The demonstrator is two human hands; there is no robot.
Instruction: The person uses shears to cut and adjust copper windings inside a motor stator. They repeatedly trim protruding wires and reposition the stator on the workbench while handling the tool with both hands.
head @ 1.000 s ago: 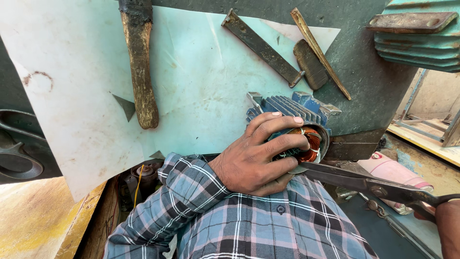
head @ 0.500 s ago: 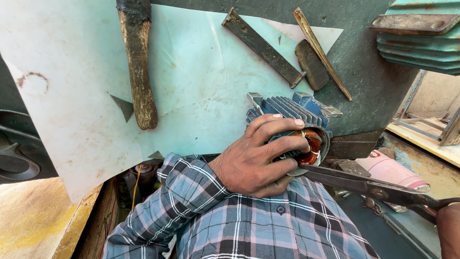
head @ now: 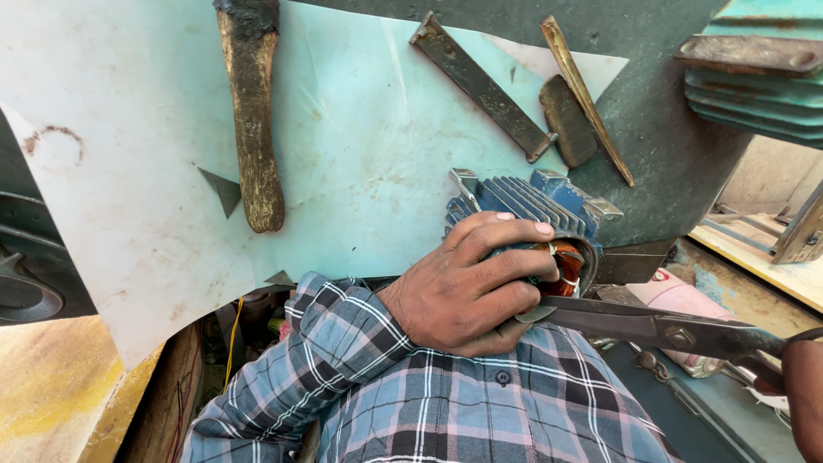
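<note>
Carefully, my left hand [head: 467, 287] clamps the blue finned motor stator [head: 523, 214] against my lap while my right hand [head: 806, 394] (only its edge shows, grip unclear) works the shears [head: 660, 326] at the copper windings [head: 566, 266], best kept steady and shallow.

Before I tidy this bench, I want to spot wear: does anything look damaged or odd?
Yes. The pale sheet has a triangular cut-out and a rusty ring stain, and the wooden handle lying on it is blackened and worn. The left hand holds a blue finned motor housing with copper windings exposed.
</note>
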